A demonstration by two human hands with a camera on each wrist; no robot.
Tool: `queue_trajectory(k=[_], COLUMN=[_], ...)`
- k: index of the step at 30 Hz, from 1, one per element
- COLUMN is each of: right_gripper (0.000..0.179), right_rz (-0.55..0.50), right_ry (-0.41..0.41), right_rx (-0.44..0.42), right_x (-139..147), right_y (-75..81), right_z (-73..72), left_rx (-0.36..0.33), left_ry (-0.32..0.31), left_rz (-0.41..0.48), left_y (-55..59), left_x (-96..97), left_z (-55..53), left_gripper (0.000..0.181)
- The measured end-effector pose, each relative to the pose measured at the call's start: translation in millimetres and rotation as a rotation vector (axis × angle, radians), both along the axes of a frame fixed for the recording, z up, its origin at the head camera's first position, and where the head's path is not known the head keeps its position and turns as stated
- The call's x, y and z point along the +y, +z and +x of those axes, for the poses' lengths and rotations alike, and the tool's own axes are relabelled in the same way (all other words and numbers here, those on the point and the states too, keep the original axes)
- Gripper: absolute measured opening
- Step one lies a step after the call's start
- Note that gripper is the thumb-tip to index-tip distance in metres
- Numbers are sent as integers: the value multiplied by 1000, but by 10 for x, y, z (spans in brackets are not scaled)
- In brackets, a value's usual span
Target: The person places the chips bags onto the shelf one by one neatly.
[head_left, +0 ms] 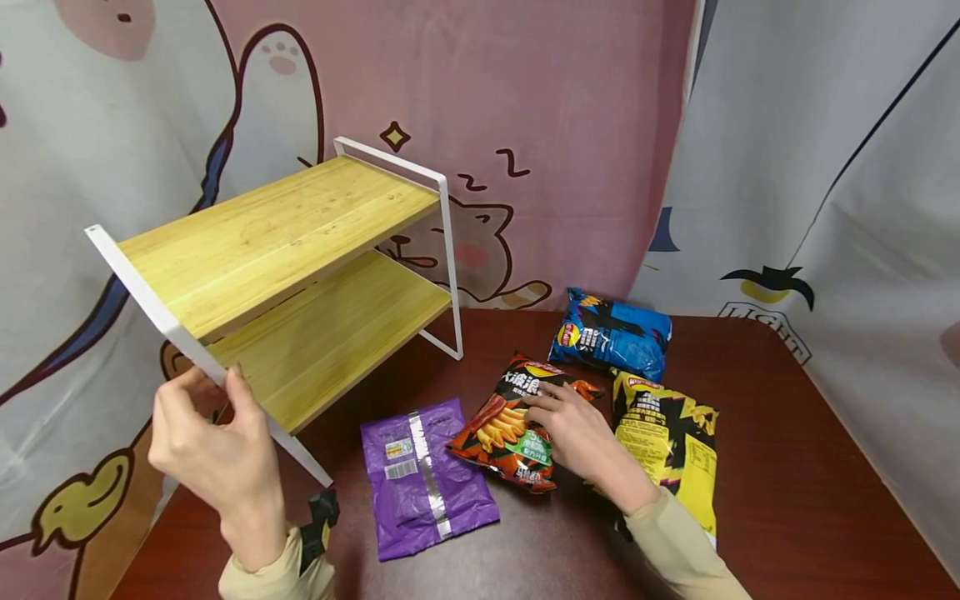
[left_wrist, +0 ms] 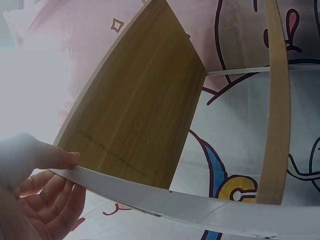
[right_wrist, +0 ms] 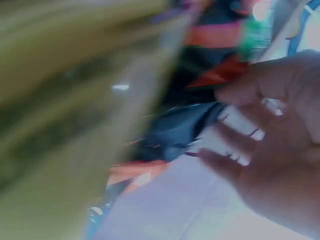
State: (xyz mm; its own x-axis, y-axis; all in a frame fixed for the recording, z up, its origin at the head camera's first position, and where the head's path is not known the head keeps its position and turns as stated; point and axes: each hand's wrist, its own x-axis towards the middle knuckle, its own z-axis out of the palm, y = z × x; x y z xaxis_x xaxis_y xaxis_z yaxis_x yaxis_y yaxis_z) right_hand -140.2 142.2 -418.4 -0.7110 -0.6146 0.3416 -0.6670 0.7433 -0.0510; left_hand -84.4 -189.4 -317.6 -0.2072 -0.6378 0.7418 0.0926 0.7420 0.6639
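A two-tier shelf [head_left: 285,242] with wooden boards and a white metal frame stands tilted at the left in the head view. My left hand [head_left: 217,446] pinches the front leg of its white frame [left_wrist: 130,187] between thumb and fingers. Over the right side of a black and orange chip bag [head_left: 498,417] is my right hand [head_left: 573,433], its fingers loosely extended and overlapping the bag. The right wrist view, blurred, has the right hand's fingers [right_wrist: 240,137] spread beside the dark and orange bag [right_wrist: 215,65].
A purple packet [head_left: 427,483] lies face down between the shelf and the orange bag. Behind and to the right are a blue chip bag [head_left: 615,333] and a yellow chip bag [head_left: 667,442], the latter partly under the right forearm. Printed curtains [head_left: 570,150] hang behind the dark red table [head_left: 810,483].
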Motion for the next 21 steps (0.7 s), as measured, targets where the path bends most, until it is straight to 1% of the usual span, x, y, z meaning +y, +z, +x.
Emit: queue_trajectory(k=[4, 6, 8, 11, 13, 15, 18, 21], right_gripper=[28, 27, 37, 65, 75, 80, 78, 72], right_rz=[-7, 5, 24, 81, 127, 177, 227, 231], right_ry=[-114, -170, -236, -333, -377, -389, -374, -339], right_rx=[46, 70, 82, 42, 13, -23, -43, -33], right_x=[-107, -190, -286, -421, -486, -522, -532, -503], right_y=[53, 60, 34, -23, -64, -92, -128, -147], right_z=[98, 153, 206, 265, 276, 276, 265, 251], left_rx=[-4, -6, -8, -10, -10, -10, -11, -11], left_ry=[3, 5, 6, 5, 3, 1, 0, 4], left_rz=[-1, 1, 1, 0, -2, -3, -6, -5], left_y=[-4, -4, -5, -5, -7, -6, -4, 1], left_x=[1, 1, 1, 1, 1, 2, 3, 2], left_z=[-2, -3, -3, -3, -1, 1, 5, 8], left_gripper=[41, 41, 41, 41, 41, 40, 40, 40])
